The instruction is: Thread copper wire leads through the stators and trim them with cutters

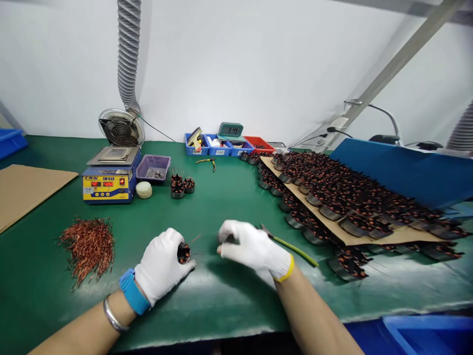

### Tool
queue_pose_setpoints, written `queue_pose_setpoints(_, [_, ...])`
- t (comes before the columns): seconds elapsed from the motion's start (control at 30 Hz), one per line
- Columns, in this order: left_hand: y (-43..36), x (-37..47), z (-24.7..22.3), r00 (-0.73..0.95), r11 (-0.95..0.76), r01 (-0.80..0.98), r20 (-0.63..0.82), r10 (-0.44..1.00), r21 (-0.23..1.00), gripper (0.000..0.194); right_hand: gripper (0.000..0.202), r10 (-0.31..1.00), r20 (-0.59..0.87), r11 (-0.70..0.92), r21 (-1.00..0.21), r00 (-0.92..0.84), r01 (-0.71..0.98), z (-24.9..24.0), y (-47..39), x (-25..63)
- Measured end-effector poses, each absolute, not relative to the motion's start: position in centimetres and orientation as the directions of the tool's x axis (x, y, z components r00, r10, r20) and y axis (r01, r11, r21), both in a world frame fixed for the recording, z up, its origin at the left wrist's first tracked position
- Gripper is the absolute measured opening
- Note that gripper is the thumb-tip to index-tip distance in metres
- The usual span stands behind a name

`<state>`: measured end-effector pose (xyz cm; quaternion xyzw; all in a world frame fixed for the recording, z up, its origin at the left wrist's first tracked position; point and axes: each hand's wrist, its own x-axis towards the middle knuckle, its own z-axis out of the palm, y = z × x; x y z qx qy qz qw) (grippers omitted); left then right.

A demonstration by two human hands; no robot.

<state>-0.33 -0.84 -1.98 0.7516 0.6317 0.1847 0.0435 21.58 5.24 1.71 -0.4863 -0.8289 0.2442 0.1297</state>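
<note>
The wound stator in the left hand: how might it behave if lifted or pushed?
The wound stator is probably heavy for its size, given its copper windings. Its round shape suggests it could roll on edge. Its thin wires likely bend easily.

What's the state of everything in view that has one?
Left hand, gloved, closed around motor stator
Motor stator, held, partly hidden
Right hand, gloved, half-curled; whether it holds anything is unclear
Solder pot, red display lit
Digital clock, showing 3:45
Green-handled pliers, lying unheld
Yellow-handled pliers, handles spread
Purple tray, uncovered, silvery bits inside
Copper wire pile, loose
</note>
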Motion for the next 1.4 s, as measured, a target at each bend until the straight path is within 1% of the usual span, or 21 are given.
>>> queue_pose_setpoints(0.07, [-0.9, -0.1, -1.8, 0.075, -0.160, 0.925, 0.248, 0.966, 0.343, 0.026, 0.028, 0.829, -0.156, 0.390, -0.527, -0.537, 0.755, 1.3, 4.1, 20.1])
queue_pose_setpoints(0.13, [-1.1, 0.2, -1.8, 0.048, -0.151, 0.917, 0.273, 0.961, 0.370, 0.023, 0.031, 0.809, -0.138, 0.415, -0.554, -0.571, 0.722, 0.4, 3.1, 18.4])
queue_pose_setpoints(0.2, [-1.3, 0.5, -1.8, 0.036, -0.157, 0.913, 0.309, 0.950, 0.376, 0.017, 0.036, 0.812, -0.055, 0.419, -0.639, -0.581, 0.646, -0.7, 2.6, 17.1])
queue_pose_setpoints(0.27, [-1.5, 0.6, -1.7, 0.033, -0.171, 0.910, 0.345, 0.938, 0.377, 0.015, 0.036, 0.816, 0.009, 0.367, -0.780, -0.578, 0.507, -1.3, 2.9, 16.8])
queue_pose_setpoints(0.37, [-1.5, 0.4, -1.6, 0.016, -0.189, 0.899, 0.401, 0.916, 0.395, 0.023, 0.031, 0.896, 0.031, 0.150, -0.960, -0.444, 0.235, -1.0, 4.8, 18.1])
queue_pose_setpoints(0.43, [-1.3, 0.1, -1.4, -0.036, -0.177, 0.888, 0.448, 0.893, 0.423, 0.029, 0.034, 0.963, 0.061, 0.072, -0.997, -0.264, 0.032, -0.4, 6.2, 19.4])
queue_pose_setpoints(0.5, [-1.0, -0.3, -1.3, -0.095, -0.161, 0.879, 0.496, 0.863, 0.448, 0.035, 0.036, 0.974, 0.072, 0.054, -0.995, -0.213, -0.089, 0.0, 6.8, 20.1])
queue_pose_setpoints(0.53, [-0.9, -0.4, -1.4, -0.111, -0.160, 0.878, 0.517, 0.849, 0.450, 0.039, 0.034, 0.961, 0.062, 0.039, -0.995, -0.271, -0.088, 0.0, 6.6, 20.0])
queue_pose_setpoints(0.6, [-0.7, -0.4, -1.7, -0.093, -0.182, 0.888, 0.553, 0.828, 0.422, 0.045, 0.027, 0.884, 0.007, 0.027, -0.999, -0.467, 0.036, -0.6, 5.4, 18.9])
queue_pose_setpoints(0.63, [-0.7, -0.4, -1.9, -0.064, -0.207, 0.896, 0.575, 0.816, 0.393, 0.046, 0.033, 0.861, 0.015, 0.074, -0.993, -0.509, 0.095, -1.0, 4.5, 18.0])
queue_pose_setpoints(0.73, [-1.0, 0.2, -2.7, 0.033, -0.277, 0.923, 0.662, 0.749, 0.268, 0.047, 0.045, 0.902, 0.065, 0.152, -0.973, -0.427, 0.174, -2.3, 2.3, 15.4])
queue_pose_setpoints(0.83, [-1.4, 0.9, -3.0, 0.118, -0.307, 0.941, 0.712, 0.692, 0.142, 0.055, 0.027, 0.916, 0.125, 0.163, -0.984, -0.381, 0.070, -2.6, 1.8, 14.5])
queue_pose_setpoints(0.9, [-1.6, 1.3, -3.0, 0.153, -0.315, 0.942, 0.692, 0.705, 0.113, 0.062, 0.016, 0.921, 0.144, 0.150, -0.989, -0.362, -0.012, -2.2, 2.5, 15.1])
queue_pose_setpoints(0.97, [-1.6, 1.3, -2.8, 0.143, -0.305, 0.941, 0.646, 0.750, 0.146, 0.066, 0.019, 0.950, 0.135, 0.119, -0.990, -0.282, -0.073, -1.8, 3.7, 16.4])
queue_pose_setpoints(1.07, [-1.4, 0.9, -2.5, 0.089, -0.257, 0.942, 0.580, 0.810, 0.215, 0.068, 0.019, 0.989, 0.134, 0.112, -0.954, -0.060, -0.279, -1.4, 5.5, 18.5])
queue_pose_setpoints(1.1, [-1.3, 0.7, -2.5, 0.075, -0.243, 0.944, 0.572, 0.817, 0.224, 0.068, 0.020, 0.992, 0.122, 0.105, -0.939, -0.034, -0.328, -1.4, 5.8, 19.0])
queue_pose_setpoints(1.13, [-1.2, 0.5, -2.5, 0.065, -0.234, 0.945, 0.572, 0.817, 0.227, 0.067, 0.021, 0.993, 0.104, 0.078, -0.941, -0.064, -0.331, -1.4, 5.8, 19.2])
queue_pose_setpoints(1.2, [-1.2, 0.4, -2.6, 0.056, -0.231, 0.946, 0.589, 0.806, 0.228, 0.068, 0.030, 0.958, 0.024, -0.037, -0.978, -0.287, -0.207, -1.5, 5.2, 18.8])
queue_pose_setpoints(1.27, [-1.2, 0.4, -2.9, 0.062, -0.256, 0.941, 0.630, 0.774, 0.222, 0.068, 0.046, 0.842, -0.094, -0.145, -0.988, -0.531, -0.056, -1.6, 4.0, 17.5])
queue_pose_setpoints(1.3, [-1.3, 0.5, -3.0, 0.072, -0.275, 0.938, 0.655, 0.753, 0.213, 0.066, 0.047, 0.796, -0.121, -0.181, -0.983, -0.593, -0.042, -1.7, 3.3, 16.7])
queue_pose_setpoints(1.4, [-1.3, 0.8, -3.1, 0.108, -0.357, 0.904, 0.679, 0.726, 0.237, 0.060, 0.031, 0.805, -0.105, -0.238, -0.959, -0.583, -0.156, -2.1, 2.1, 15.1])
